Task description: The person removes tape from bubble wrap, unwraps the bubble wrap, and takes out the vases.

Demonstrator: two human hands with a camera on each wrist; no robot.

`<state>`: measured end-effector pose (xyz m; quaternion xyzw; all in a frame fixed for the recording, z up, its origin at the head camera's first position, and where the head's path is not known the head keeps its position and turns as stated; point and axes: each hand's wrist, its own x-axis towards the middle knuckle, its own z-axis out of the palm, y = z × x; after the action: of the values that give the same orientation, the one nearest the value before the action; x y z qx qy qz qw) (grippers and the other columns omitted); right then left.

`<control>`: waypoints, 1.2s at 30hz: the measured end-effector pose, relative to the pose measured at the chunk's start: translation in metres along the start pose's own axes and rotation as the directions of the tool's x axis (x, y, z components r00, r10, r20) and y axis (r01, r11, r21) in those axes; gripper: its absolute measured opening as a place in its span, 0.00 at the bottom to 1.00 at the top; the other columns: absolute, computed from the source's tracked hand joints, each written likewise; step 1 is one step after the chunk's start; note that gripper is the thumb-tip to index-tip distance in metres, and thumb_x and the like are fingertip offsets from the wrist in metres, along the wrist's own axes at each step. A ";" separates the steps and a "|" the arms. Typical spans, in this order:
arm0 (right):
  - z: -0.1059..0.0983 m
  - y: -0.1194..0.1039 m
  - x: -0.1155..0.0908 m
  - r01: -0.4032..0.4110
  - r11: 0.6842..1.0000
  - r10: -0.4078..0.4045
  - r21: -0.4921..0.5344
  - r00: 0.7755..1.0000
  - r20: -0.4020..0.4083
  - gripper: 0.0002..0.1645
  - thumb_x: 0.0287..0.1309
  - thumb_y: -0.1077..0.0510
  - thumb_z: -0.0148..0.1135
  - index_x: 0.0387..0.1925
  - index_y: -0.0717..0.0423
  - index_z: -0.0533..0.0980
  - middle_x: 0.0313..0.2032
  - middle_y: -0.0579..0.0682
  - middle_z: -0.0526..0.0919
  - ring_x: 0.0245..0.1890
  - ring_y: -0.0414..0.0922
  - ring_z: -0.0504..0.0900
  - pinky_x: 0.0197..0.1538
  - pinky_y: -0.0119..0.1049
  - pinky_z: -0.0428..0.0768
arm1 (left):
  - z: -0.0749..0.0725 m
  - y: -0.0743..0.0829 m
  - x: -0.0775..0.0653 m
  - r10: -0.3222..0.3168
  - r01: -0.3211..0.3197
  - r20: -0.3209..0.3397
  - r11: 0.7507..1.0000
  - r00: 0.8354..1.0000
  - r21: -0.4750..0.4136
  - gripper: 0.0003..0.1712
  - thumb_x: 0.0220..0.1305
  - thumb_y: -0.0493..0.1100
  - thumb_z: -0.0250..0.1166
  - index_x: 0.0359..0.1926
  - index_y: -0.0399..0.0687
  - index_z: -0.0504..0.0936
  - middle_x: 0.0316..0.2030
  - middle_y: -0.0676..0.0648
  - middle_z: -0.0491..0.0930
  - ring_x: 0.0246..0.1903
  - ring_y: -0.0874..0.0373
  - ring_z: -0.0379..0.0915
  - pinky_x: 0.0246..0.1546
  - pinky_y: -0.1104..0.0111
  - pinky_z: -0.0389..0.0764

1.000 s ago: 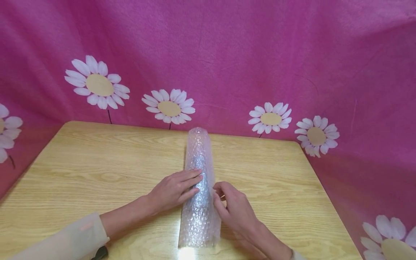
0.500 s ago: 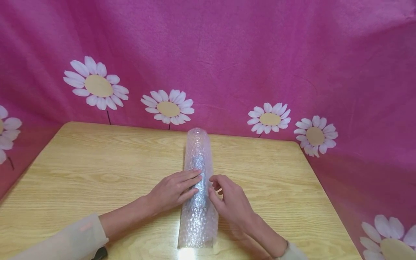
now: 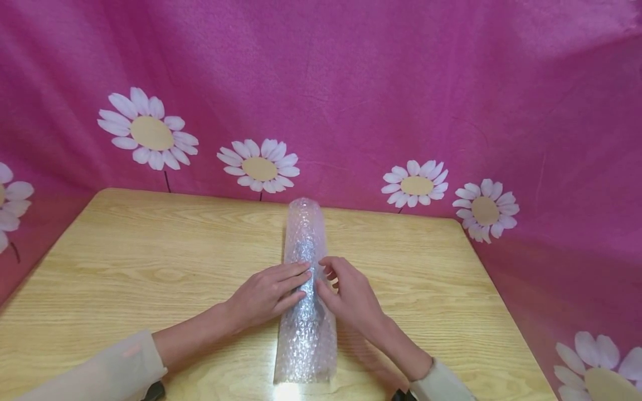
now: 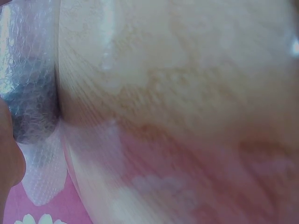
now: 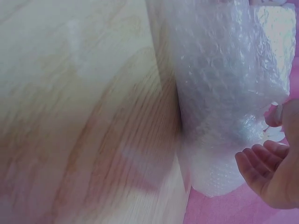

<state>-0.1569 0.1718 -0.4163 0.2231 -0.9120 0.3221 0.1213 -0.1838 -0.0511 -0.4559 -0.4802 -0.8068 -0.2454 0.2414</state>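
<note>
Lower centre: left hand [image 3: 264, 291] rests on bubble-wrap roll [image 3: 306, 351], fingers extended; right hand [image 3: 354, 298] at right edge, fingers loosely bent.

The left forearm [image 3: 195, 337] comes in from 8 o'clock, its sleeve [image 3: 100, 370] ending well short of the wrist. The left hand [image 3: 267, 291] lies palm down, pointing toward 2 o'clock, with its fingers [image 3: 291, 282] extended and a little spread. The right forearm [image 3: 407, 346] enters from 5 o'clock, and the right hand [image 3: 353, 298] points toward 10 o'clock. In the right wrist view that hand sits at 4 o'clock, fingers loosely bent, thumb [image 5: 274, 116] apart from them. The two hands' fingertips are near each other
</note>
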 end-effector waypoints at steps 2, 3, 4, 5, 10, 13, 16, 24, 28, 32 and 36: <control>0.001 0.001 0.002 -0.003 1.000 0.003 -0.013 1.000 -0.002 0.22 0.58 0.58 0.68 0.53 0.60 0.76 0.38 0.47 0.80 0.36 0.42 0.80 0.38 0.35 0.85 | 0.000 0.000 0.000 -0.002 0.002 0.000 1.000 1.000 -0.001 0.26 0.75 0.52 0.57 0.61 0.38 0.80 0.62 0.42 0.76 0.62 0.50 0.72 0.61 0.58 0.74; 0.001 0.001 0.003 -0.006 1.000 0.006 -0.020 1.000 -0.002 0.22 0.58 0.58 0.68 0.53 0.60 0.76 0.38 0.47 0.80 0.36 0.42 0.80 0.38 0.35 0.84 | 0.000 0.000 0.000 -0.003 0.003 0.002 1.000 1.000 -0.002 0.25 0.74 0.52 0.57 0.61 0.38 0.80 0.62 0.42 0.76 0.62 0.50 0.72 0.61 0.59 0.73; 0.002 0.001 0.004 -0.009 1.000 0.009 -0.026 1.000 -0.002 0.23 0.58 0.58 0.69 0.54 0.60 0.76 0.38 0.47 0.80 0.36 0.42 0.80 0.38 0.34 0.84 | 0.000 0.000 0.000 -0.004 0.004 0.004 1.000 1.000 -0.003 0.25 0.73 0.52 0.58 0.61 0.38 0.80 0.62 0.42 0.76 0.62 0.50 0.72 0.61 0.59 0.73; 0.002 0.001 0.005 -0.012 0.999 0.012 -0.034 1.000 -0.001 0.23 0.58 0.57 0.69 0.54 0.60 0.76 0.39 0.48 0.80 0.37 0.43 0.80 0.38 0.33 0.84 | 0.000 0.000 0.000 -0.005 0.005 0.006 1.000 1.000 -0.001 0.25 0.73 0.51 0.59 0.61 0.39 0.80 0.62 0.42 0.76 0.62 0.50 0.72 0.61 0.59 0.73; 0.003 0.002 0.008 -0.015 0.998 0.015 -0.060 1.000 0.004 0.24 0.59 0.56 0.69 0.55 0.60 0.75 0.40 0.49 0.80 0.38 0.44 0.80 0.38 0.32 0.83 | 0.001 0.001 -0.001 -0.012 0.012 0.015 1.000 1.000 0.008 0.25 0.71 0.50 0.61 0.62 0.39 0.79 0.63 0.43 0.76 0.63 0.52 0.71 0.62 0.60 0.73; 0.005 0.004 0.010 -0.010 0.998 0.009 -0.067 1.000 -0.005 0.24 0.60 0.55 0.69 0.55 0.60 0.75 0.41 0.50 0.80 0.38 0.43 0.80 0.38 0.32 0.83 | 0.000 0.001 -0.001 -0.015 0.015 0.017 1.000 1.000 0.009 0.25 0.71 0.50 0.61 0.62 0.40 0.79 0.63 0.43 0.75 0.63 0.52 0.71 0.62 0.60 0.73; 0.006 0.005 0.012 -0.004 0.997 0.003 -0.077 1.000 -0.017 0.24 0.60 0.54 0.70 0.55 0.60 0.75 0.41 0.51 0.80 0.37 0.43 0.81 0.38 0.32 0.83 | 0.000 0.001 -0.001 -0.019 0.019 0.019 1.000 1.000 0.011 0.26 0.70 0.49 0.62 0.63 0.40 0.78 0.63 0.43 0.75 0.63 0.52 0.71 0.62 0.60 0.73; 0.007 0.006 0.018 -0.036 0.997 0.034 -0.066 0.999 -0.022 0.24 0.60 0.54 0.69 0.54 0.60 0.75 0.43 0.52 0.80 0.38 0.44 0.81 0.38 0.33 0.83 | 0.000 0.002 -0.001 -0.012 0.012 0.015 1.000 1.000 0.014 0.25 0.73 0.51 0.59 0.63 0.40 0.78 0.63 0.43 0.75 0.63 0.52 0.71 0.62 0.61 0.72; 0.007 0.007 0.021 -0.043 0.997 0.042 -0.062 0.999 -0.027 0.24 0.61 0.53 0.68 0.55 0.61 0.75 0.43 0.53 0.81 0.38 0.45 0.81 0.38 0.34 0.83 | 0.000 0.002 -0.001 -0.001 0.001 -0.002 1.000 1.000 0.013 0.25 0.75 0.52 0.56 0.62 0.38 0.79 0.63 0.43 0.75 0.63 0.51 0.71 0.63 0.61 0.72; 0.007 0.008 0.023 -0.058 0.997 0.057 -0.057 0.998 -0.020 0.25 0.62 0.52 0.67 0.55 0.61 0.75 0.44 0.54 0.80 0.39 0.46 0.82 0.39 0.36 0.84 | 0.001 0.001 -0.001 0.004 -0.004 -0.014 1.000 1.000 0.012 0.26 0.76 0.52 0.55 0.61 0.38 0.79 0.63 0.43 0.75 0.63 0.51 0.71 0.62 0.61 0.72; 0.008 0.010 0.026 -0.068 0.996 0.068 -0.051 0.998 -0.011 0.24 0.63 0.52 0.66 0.56 0.62 0.74 0.45 0.54 0.80 0.40 0.49 0.82 0.40 0.37 0.84 | 0.001 0.001 -0.001 0.004 -0.004 -0.022 1.000 1.000 -0.001 0.26 0.76 0.52 0.55 0.61 0.37 0.79 0.63 0.43 0.75 0.62 0.51 0.72 0.62 0.61 0.73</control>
<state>-0.1846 0.1651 -0.4180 0.1872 -0.9265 0.3036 0.1200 -0.1827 -0.0506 -0.4576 -0.4792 -0.8031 -0.2504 0.2505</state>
